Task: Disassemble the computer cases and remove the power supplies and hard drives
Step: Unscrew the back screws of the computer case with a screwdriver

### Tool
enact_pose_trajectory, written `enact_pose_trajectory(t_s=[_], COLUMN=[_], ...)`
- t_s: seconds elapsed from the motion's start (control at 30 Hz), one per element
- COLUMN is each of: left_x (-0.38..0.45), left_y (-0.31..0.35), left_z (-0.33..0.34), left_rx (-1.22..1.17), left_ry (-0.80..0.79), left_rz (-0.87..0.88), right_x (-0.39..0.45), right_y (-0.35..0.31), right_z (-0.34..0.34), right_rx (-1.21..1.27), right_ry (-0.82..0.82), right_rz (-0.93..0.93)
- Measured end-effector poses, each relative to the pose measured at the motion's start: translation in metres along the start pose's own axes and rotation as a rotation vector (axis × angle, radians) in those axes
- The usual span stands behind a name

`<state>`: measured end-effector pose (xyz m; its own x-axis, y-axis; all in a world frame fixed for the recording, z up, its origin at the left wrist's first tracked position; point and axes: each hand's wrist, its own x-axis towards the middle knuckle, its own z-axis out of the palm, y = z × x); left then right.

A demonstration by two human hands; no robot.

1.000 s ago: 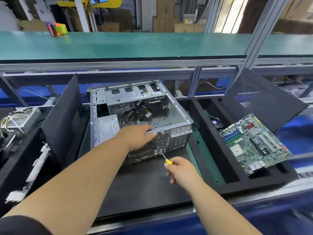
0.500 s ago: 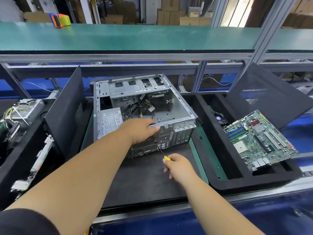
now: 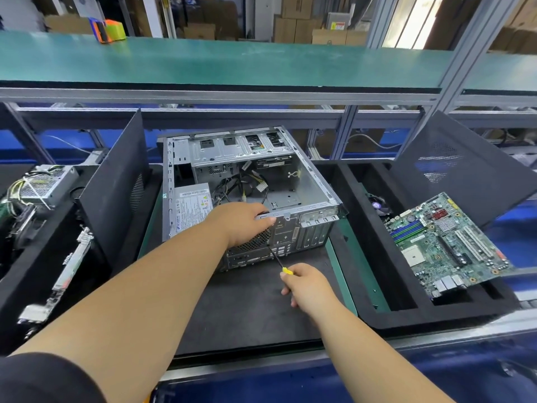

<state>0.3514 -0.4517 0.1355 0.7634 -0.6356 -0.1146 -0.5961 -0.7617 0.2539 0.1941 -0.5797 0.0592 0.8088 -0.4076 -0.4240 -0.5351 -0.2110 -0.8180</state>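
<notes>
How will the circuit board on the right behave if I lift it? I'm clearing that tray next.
The circuit board is a thin flat sheet, so probably light and fairly stiff. It leans tilted on the foam tray edge, so it may slide when nudged. Its top is crowded with small parts and slots, likely fragile; holding it by the edges seems safest.

The white sticker (image 3: 191, 210) on the power supply (image 3: 190, 199) has printed lines and small signs, but they are too small to read.
</notes>
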Motion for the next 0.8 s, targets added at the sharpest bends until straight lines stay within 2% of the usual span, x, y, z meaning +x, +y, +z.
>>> enact_pose_trajectory(t_s=[0.53, 0.63, 0.8], left_x=[0.002, 0.002, 0.002], left_y=[0.0, 0.001, 0.001], left_z=[0.0, -0.001, -0.002], left_rx=[-0.009, 0.008, 0.022], left_ry=[-0.02, -0.028, -0.044], left_rz=[-0.002, -0.002, 0.006], right_x=[-0.001, -0.004, -0.005], right_y=[-0.006, -0.007, -0.012], right_z=[0.0, 0.006, 0.003], right_rx=[0.032, 0.224, 0.653], right_ry=[-0.003, -0.038, -0.213], right_rz=[0.01, 0.111, 0.387])
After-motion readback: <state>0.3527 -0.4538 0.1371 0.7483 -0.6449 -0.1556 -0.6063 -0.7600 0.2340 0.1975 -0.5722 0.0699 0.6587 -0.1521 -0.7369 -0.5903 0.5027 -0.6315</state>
